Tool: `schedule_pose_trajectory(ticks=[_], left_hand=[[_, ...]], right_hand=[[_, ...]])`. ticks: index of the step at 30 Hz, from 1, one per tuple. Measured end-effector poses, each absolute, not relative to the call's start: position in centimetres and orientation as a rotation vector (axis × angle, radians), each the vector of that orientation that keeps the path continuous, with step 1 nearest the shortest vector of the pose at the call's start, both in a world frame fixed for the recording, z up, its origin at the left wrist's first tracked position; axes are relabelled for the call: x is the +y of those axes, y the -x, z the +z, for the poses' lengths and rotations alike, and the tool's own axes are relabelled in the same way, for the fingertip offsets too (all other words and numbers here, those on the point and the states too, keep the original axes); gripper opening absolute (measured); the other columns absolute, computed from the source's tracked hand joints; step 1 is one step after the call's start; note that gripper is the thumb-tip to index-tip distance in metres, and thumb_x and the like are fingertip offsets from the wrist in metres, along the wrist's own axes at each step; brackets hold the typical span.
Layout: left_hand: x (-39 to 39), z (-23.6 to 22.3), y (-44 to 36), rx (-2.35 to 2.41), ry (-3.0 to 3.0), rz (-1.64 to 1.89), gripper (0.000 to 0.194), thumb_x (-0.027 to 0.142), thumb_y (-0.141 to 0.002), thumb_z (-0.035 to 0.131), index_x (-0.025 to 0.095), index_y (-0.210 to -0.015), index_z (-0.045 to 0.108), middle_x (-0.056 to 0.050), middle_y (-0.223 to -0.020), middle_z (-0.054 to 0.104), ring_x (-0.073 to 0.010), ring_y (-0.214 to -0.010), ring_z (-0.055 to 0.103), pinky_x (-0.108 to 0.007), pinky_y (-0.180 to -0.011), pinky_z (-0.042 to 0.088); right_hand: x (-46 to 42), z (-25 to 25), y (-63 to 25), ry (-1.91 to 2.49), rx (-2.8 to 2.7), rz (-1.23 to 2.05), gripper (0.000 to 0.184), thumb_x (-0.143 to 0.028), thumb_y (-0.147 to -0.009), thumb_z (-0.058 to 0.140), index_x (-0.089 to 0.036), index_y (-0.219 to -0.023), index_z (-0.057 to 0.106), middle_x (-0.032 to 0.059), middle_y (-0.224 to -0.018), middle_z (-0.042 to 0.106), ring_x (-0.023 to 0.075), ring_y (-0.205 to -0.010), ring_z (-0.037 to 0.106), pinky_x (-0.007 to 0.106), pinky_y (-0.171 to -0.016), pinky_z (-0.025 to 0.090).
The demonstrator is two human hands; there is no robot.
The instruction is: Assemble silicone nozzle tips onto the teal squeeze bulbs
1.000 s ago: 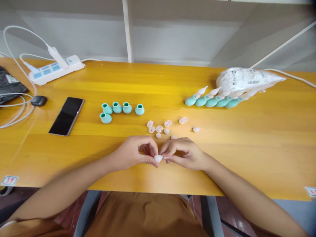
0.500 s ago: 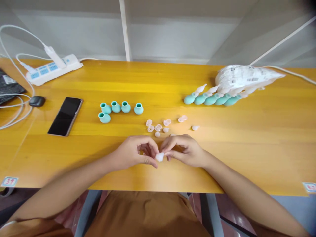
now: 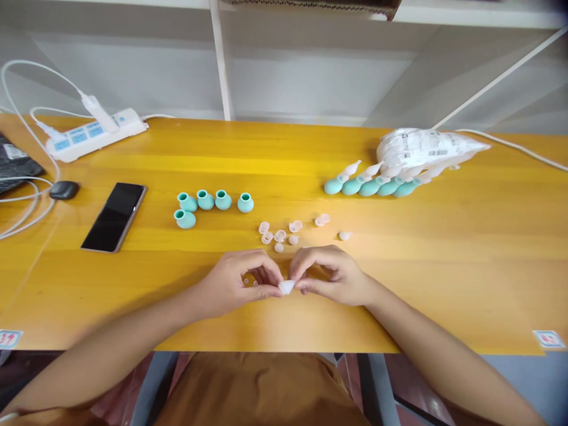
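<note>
Between my two hands is a small white, cone-shaped soft nozzle piece (image 3: 286, 287), held just above the table near its front edge. My left hand (image 3: 248, 275) pinches its wide end between thumb and fingers. At its narrow end, my right hand (image 3: 331, 275) grips with thumb and forefinger. Beyond the hands lie several small translucent pieces: ring-like ones (image 3: 280, 236), round ones (image 3: 293, 239), and a pointed one (image 3: 345, 235). Two tiny clear bits (image 3: 247, 281) show beside my left hand's fingers. To the left stand several open-necked teal bulbs (image 3: 222, 200).
At the back right, a row of teal bulbs with white nozzles (image 3: 370, 187) lies against a white plastic bag (image 3: 421, 151). On the left are a phone (image 3: 114, 217), a black mouse-like object (image 3: 64, 190), cables and a power strip (image 3: 97, 135). A shelf divider (image 3: 220, 59) rises behind the table (image 3: 444, 266).
My left thumb and fingers have closed onto the white piece's wide end, and the piece has turned more sideways. The view has tilted up slightly, showing a shelf edge.
</note>
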State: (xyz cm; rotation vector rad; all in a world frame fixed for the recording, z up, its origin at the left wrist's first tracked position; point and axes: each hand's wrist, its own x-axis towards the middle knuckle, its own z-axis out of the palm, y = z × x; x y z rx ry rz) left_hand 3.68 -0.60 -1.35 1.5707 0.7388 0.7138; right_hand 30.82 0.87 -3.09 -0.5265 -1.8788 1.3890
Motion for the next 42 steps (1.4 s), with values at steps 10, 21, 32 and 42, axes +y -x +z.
schedule_pose_trajectory(ticks=[10,21,32,42], left_hand=[[-0.9,-1.2,-3.5,0.791,-1.884,0.762,0.01,0.021,-0.108,0.068,0.02,-0.104,0.076,-0.002,-0.093,0.08,-0.014,-0.082,0.074,-0.025,-0.078,0.058],[-1.0,-2.4,-3.2,0.837,-2.264,0.835,0.018,0.01,-0.109,0.056,0.02,-0.11,0.071,-0.002,-0.1,0.079,-0.0144,-0.086,0.074,-0.026,-0.08,0.055],[-0.8,-2.5,-3.1,1.0,-2.699,0.713,0.02,0.01,-0.108,0.052,0.018,-0.109,0.07,-0.005,-0.096,0.077,-0.0213,-0.088,0.072,-0.034,-0.084,0.057],[-0.6,-2.7,-3.1,1.275,-2.714,0.384,0.015,0.011,-0.105,0.056,0.018,-0.106,0.069,-0.008,-0.102,0.075,-0.0266,-0.095,0.073,-0.039,-0.083,0.058]], right_hand=[[3.0,-0.9,-36.7,0.79,-1.516,0.797,0.008,-0.034,-0.1,0.087,-0.027,-0.1,0.082,0.0055,-0.087,0.069,0.0171,-0.064,0.059,0.031,-0.048,0.045],[5.6,-1.7,-38.4,1.199,-1.711,0.342,0.019,-0.04,-0.1,0.085,-0.025,-0.091,0.079,0.0055,-0.09,0.073,0.0212,-0.079,0.065,0.036,-0.069,0.051],[7.3,-4.4,-41.0,1.518,-2.125,0.3,0.012,-0.026,-0.104,0.068,-0.022,-0.1,0.078,0.0077,-0.095,0.077,0.0223,-0.077,0.069,0.038,-0.077,0.058],[6.5,-4.1,-41.0,1.532,-2.108,0.272,0.02,-0.039,-0.105,0.072,-0.023,-0.114,0.079,0.0087,-0.109,0.074,0.0192,-0.068,0.065,0.041,-0.077,0.061]])
